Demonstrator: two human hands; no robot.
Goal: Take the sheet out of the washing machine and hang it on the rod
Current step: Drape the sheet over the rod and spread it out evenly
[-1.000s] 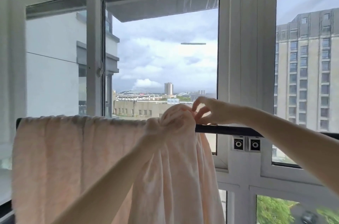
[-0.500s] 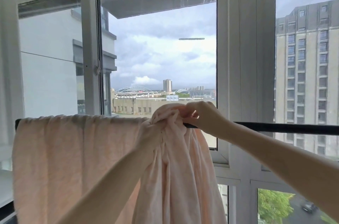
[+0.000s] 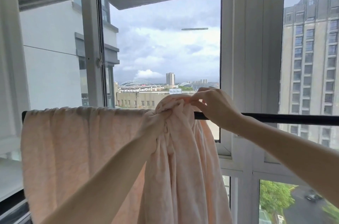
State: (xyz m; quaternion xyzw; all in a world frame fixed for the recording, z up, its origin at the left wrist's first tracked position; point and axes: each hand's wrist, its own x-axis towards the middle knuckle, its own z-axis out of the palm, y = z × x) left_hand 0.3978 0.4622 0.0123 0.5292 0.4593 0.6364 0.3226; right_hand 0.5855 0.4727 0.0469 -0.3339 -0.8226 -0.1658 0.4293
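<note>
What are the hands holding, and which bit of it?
Both hold the pink sheet at its bunched part over the rod: the right hand pinches the top of the bunch, and the left hand grips it just below.

Sheet (image 3: 77,143) drapes over rod (image 3: 286,118), before window (image 3: 165,49)

Pink sheet (image 3: 82,141) over black rod (image 3: 284,118)

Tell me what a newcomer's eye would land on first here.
First, the pink sheet draped over the black rod, spread flat on the left and bunched at centre. There the right hand pinches the top of the bunch, while the left hand is buried in its folds. Behind, the window shows cloudy sky and city.
</note>
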